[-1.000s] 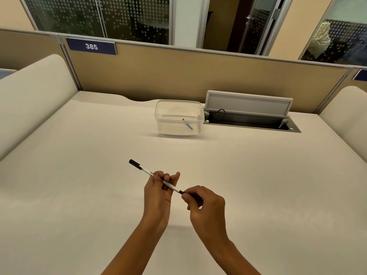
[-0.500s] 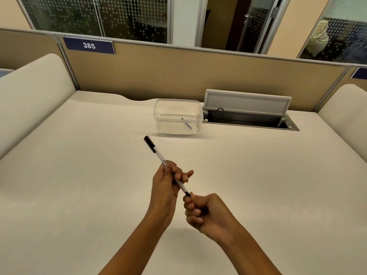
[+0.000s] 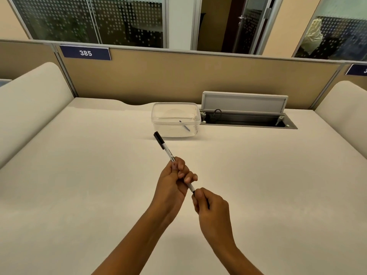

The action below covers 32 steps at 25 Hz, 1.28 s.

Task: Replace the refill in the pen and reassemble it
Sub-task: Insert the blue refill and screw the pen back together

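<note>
A slim white pen [image 3: 166, 149] with a black cap at its far end is held above the desk, pointing away and to the left. My left hand [image 3: 173, 184] grips the middle of the white barrel. My right hand [image 3: 210, 205] pinches the pen's near black end, which its fingers mostly hide. A clear plastic box [image 3: 175, 119] stands at the back of the desk with a thin blue-grey refill [image 3: 184, 126] lying inside it.
An open cable hatch [image 3: 246, 116] with a raised grey lid sits right of the box. A tan partition [image 3: 178, 76] bearing a sign "385" closes the back. Padded cream dividers [image 3: 29, 100] rise along both sides of the cream desk [image 3: 79, 195].
The pen has swung from lying low and leftward to pointing more steeply away from me. Both hands have shifted slightly right, keeping their grip.
</note>
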Each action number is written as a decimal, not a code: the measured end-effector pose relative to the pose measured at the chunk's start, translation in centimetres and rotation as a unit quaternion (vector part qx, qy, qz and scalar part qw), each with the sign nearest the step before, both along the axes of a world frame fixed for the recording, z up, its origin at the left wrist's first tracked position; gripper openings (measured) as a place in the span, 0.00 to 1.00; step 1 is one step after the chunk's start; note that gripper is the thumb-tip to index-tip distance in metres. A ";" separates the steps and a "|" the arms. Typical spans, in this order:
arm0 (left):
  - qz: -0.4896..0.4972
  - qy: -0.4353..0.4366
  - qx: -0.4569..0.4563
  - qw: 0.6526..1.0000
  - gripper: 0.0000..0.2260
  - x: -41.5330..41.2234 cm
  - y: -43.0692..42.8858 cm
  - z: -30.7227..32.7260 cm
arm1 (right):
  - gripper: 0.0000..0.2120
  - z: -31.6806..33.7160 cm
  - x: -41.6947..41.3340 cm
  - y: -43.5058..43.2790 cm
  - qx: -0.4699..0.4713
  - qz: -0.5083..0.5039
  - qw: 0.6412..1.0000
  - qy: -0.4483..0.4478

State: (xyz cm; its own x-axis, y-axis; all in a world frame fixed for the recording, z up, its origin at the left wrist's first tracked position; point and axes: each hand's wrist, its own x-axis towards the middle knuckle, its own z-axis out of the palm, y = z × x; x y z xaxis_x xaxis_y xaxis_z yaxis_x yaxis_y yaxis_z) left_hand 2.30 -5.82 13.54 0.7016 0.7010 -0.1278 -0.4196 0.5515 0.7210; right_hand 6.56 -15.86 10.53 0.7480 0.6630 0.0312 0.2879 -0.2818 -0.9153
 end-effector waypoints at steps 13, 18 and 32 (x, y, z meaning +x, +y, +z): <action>0.020 -0.010 -0.036 0.999 0.17 -0.2 0.3 0.4 | 0.16 -0.3 0.1 0.3 0.018 0.030 0.995 -0.091; 0.022 -0.006 -0.053 0.998 0.17 -0.1 0.0 0.6 | 0.17 -0.4 -0.1 0.5 0.007 0.030 0.992 -0.121; 0.029 -0.039 -0.084 0.995 0.18 -0.7 1.1 0.1 | 0.16 -0.5 -0.3 0.3 -0.038 0.057 0.966 -0.250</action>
